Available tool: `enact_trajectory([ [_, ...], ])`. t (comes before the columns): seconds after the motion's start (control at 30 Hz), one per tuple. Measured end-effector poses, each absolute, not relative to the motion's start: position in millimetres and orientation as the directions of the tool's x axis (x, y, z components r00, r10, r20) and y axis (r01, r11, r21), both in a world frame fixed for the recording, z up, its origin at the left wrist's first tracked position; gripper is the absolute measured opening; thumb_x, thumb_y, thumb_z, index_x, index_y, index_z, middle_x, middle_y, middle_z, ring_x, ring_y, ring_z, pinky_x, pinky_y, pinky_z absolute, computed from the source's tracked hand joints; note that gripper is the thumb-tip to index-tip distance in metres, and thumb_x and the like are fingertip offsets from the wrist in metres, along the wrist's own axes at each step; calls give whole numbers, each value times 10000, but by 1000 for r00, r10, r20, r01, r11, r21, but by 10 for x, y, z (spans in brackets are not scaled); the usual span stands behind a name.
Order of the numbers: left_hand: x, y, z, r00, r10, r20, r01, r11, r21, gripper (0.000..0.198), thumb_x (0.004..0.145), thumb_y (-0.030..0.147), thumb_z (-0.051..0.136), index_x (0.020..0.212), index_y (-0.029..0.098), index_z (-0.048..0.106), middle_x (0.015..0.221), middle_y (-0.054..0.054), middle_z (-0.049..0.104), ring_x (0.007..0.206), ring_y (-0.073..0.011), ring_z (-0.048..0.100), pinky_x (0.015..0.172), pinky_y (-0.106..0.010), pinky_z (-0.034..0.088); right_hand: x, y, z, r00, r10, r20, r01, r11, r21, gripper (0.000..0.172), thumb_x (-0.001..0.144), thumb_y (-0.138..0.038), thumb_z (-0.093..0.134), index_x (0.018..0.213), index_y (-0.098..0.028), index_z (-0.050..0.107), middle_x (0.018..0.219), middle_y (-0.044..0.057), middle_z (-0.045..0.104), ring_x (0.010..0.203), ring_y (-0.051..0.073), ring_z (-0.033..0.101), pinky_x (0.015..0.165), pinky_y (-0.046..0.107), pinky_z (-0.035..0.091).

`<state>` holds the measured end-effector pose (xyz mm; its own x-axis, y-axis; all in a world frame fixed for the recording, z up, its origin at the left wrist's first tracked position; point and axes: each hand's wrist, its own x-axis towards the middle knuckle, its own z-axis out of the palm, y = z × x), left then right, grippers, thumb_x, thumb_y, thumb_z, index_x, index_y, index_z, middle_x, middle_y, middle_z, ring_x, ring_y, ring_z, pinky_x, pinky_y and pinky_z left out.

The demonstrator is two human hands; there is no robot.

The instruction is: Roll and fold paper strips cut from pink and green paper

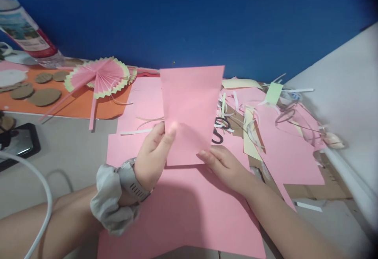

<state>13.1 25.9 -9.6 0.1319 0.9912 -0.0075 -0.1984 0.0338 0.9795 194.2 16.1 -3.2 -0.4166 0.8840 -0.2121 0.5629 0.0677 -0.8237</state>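
A pink sheet of paper (191,105) is held up in front of me, tilted so that its broad face shows. My left hand (155,148) grips its left edge, thumb lying on the front. At the lower right corner, my right hand (224,166) pinches the same sheet between thumb and fingers. Larger pink paper (177,211) lies flat on the table beneath both hands. Black scissors handles (218,133) show just behind the held sheet's right edge; the rest of the scissors is hidden.
Pink-and-green pleated paper fans (99,76) lie on orange paper (109,105) with cardboard discs (44,97). A bottle (26,30) leans at the back left, above a phone (20,145). Paper scraps (254,129) cover the right side. A white cable (47,196) crosses my left forearm.
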Motion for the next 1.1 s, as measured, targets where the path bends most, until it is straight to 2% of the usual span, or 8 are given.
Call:
enact_trajectory([
  [0.1, 146, 248, -90, 292, 954, -73, -149, 121, 981, 300, 855, 403, 555, 1004, 148, 610, 796, -43, 695, 734, -180, 667, 679, -285, 534, 1959, 157, -72, -373, 910, -183, 514, 38, -857, 445, 936, -483, 326, 592, -202, 346, 546, -40, 336, 512, 110, 341, 521, 259, 267],
  [0.2, 160, 224, -103, 388, 902, -191, -53, 229, 972, 343, 866, 456, 503, 835, 127, 596, 506, 0, 607, 455, -147, 603, 456, -249, 493, 1977, 159, -113, -384, 910, -156, 461, 43, -886, 458, 935, -503, 298, 589, -206, 341, 546, -35, 339, 507, 113, 340, 509, 258, 271],
  [0.47, 125, 193, -119, 439, 863, -251, 118, 222, 968, 469, 866, 492, 474, 528, 168, 472, 340, 51, 445, 279, -66, 423, 317, -164, 338, 1966, 163, -107, -326, 933, -156, 472, 18, -882, 474, 912, -558, 288, 589, -211, 282, 575, -38, 271, 529, 114, 275, 510, 257, 277],
  [0.6, 127, 169, -117, 486, 837, -252, 123, 220, 968, 310, 855, 461, 516, 828, 156, 563, 336, 86, 440, 269, -76, 409, 304, -155, 323, 1978, 164, -120, -218, 960, -178, 453, -62, -889, 487, 897, -590, 288, 599, -215, 372, 579, -17, 386, 565, 141, 383, 540, 267, 354],
  [0.7, 137, 151, -128, 528, 805, -270, 104, 255, 961, 347, 863, 474, 497, 996, 155, 526, 336, 103, 420, 264, -85, 398, 304, -162, 331, 1992, 164, -141, -160, 973, -167, 426, -85, -901, 501, 891, -602, 298, 630, -209, 467, 599, -1, 481, 613, 160, 462, 589, 281, 405],
  [0.8, 135, 146, -132, 538, 788, -300, 115, 284, 952, 372, 863, 499, 480, 1017, 162, 507, 334, 110, 396, 267, -90, 387, 301, -168, 323, 2012, 162, -159, -128, 973, -194, 362, -136, -922, 494, 872, -609, 352, 665, -205, 546, 641, 21, 566, 684, 189, 533, 662, 309, 451],
  [0.97, 87, 173, -103, 631, 701, -333, 184, 281, 942, 326, 835, 495, 526, 821, 171, 551, 378, 78, 438, 308, -75, 408, 335, -163, 322, 2069, 153, -182, -90, 960, -265, 173, -247, -953, 388, 859, -569, 436, 885, -240, 640, 823, 47, 672, 912, 224, 598, 838, 348, 459],
  [1.1, 61, 224, -82, 486, 827, -282, -41, 343, 938, 302, 844, 465, 537, 995, 208, 486, 419, 118, 394, 293, -58, 349, 326, -159, 308, 2099, 133, -235, -185, 920, -344, 134, -323, -937, 519, 850, -630, 373, 716, -201, 633, 656, 47, 632, 685, 201, 591, 730, 339, 480],
])
